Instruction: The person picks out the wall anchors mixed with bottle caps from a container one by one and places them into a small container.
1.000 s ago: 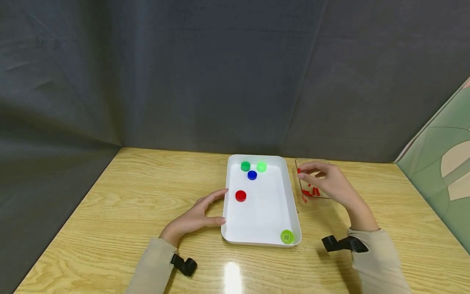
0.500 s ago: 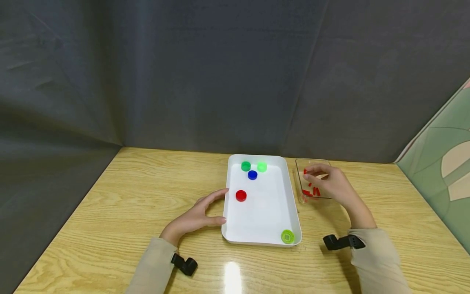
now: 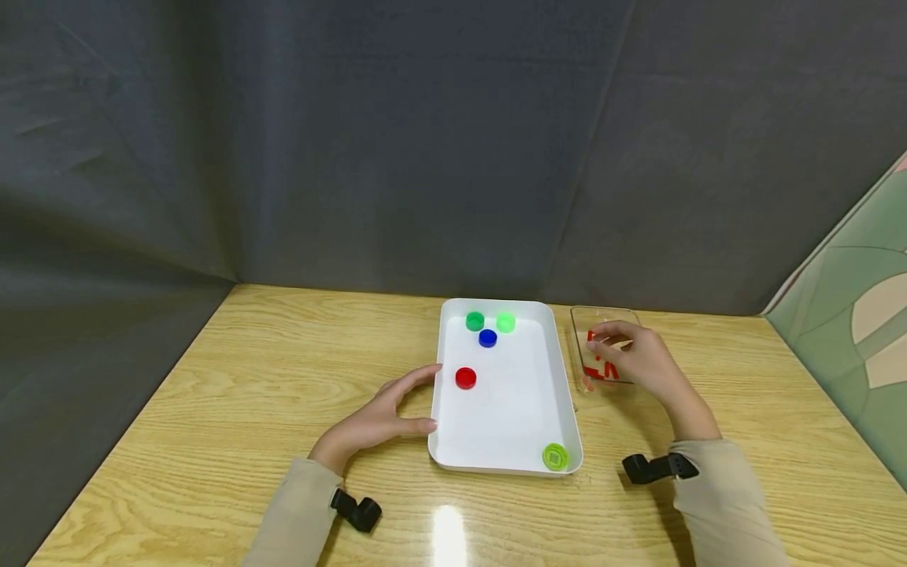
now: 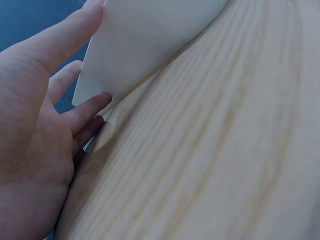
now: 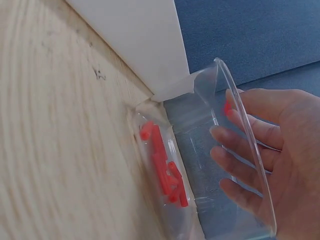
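My left hand [image 3: 379,417] rests its thumb and fingers, spread and fairly straight, against the left side of a white tray [image 3: 513,394]. The left wrist view shows those fingertips [image 4: 104,97] at the tray's outer wall. Over a clear plastic container [image 3: 576,350] to the right of the tray, my right hand [image 3: 645,362] pinches a small red stick [image 5: 227,107] between thumb and index finger. Its other fingers are spread inside the rim. Several more red sticks [image 5: 160,157] lie loose on the container's bottom, partly covered by the hand in the head view.
In the tray are a dark green cap [image 3: 475,320], a light green cap [image 3: 505,321], a blue cap [image 3: 487,338], a red cap [image 3: 465,378] and a lime cap [image 3: 555,457]. A dark cloth [image 3: 439,157] hangs behind the wooden table [image 3: 283,354].
My right hand has shifted a little right and slightly down with the red stick, away from the container's left wall. The left hand stays in place against the tray.
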The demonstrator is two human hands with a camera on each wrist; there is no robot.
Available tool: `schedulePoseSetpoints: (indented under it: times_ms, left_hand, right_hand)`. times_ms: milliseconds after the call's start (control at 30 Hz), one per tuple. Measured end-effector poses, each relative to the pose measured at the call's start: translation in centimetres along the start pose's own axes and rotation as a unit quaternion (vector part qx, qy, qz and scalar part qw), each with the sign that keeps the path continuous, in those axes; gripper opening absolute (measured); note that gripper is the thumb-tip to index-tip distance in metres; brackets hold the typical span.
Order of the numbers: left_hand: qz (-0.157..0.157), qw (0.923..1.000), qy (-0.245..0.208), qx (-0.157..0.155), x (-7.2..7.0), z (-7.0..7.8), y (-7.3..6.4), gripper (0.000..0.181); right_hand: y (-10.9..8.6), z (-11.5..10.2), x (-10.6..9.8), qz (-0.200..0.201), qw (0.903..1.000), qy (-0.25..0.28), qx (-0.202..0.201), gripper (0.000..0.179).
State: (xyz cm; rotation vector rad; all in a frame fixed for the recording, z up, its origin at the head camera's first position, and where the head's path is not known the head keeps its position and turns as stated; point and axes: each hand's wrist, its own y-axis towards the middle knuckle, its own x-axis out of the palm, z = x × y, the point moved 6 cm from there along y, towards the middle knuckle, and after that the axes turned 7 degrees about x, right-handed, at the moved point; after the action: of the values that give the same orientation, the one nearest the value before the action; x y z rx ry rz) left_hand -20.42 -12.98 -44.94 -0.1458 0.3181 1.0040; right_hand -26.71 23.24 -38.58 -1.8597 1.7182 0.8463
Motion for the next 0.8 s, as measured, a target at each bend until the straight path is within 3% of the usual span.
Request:
schedulePoseSetpoints:
  times_ms: [433, 633, 800]
  left_hand:
    - [-0.004, 1.0000, -0.002, 0.006, 0.0, -0.4, 0.3, 0.076]
    - [0.000, 0.9996, -0.026, 0.010, -0.1, -0.5, 0.1, 0.075]
    - [0.014, 0.9990, -0.041, 0.003, -0.5, -0.4, -0.3, 0.073]
  right_hand:
    - [-0.4, -0.2, -0.5, 0.022, 0.9997, -0.001, -0.007, 0.033]
    - [-0.9, -0.6, -0.8, 0.026, 0.9996, 0.009, 0.007, 0.037]
    - [-1.7, -1.3, -1.5, 0.034, 0.9993, -0.003, -0.016, 0.034]
